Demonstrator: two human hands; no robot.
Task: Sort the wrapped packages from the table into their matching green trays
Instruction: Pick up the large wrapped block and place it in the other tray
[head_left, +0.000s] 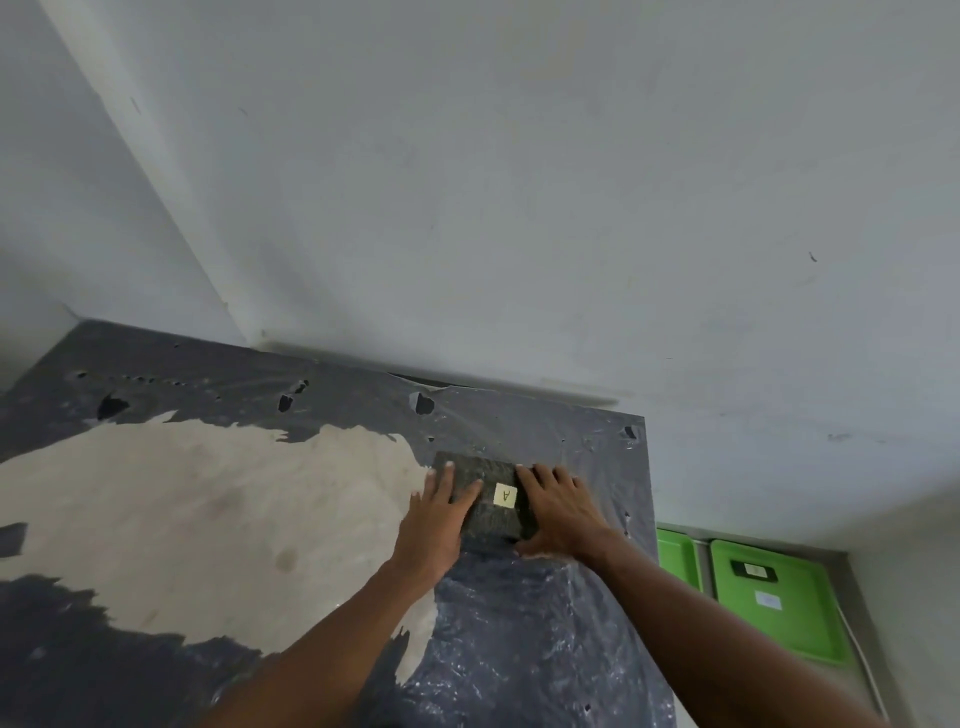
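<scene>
A dark wrapped package (480, 470) with a pale label bearing the letter A lies on the table (208, 509) near its far right corner. My left hand (434, 517) rests flat on the package's left side, fingers spread. My right hand (558, 512) lies on its right side, thumb at the near edge. Two green trays stand on the floor to the right of the table: one (779, 618) holds a small dark package with a label and a white tag, the other (675, 561) is partly hidden by the table.
The table top is covered in torn dark plastic film with a large bare pale patch on the left. A white wall runs behind the table, with a corner at the left. A pale strip of floor separates the two trays.
</scene>
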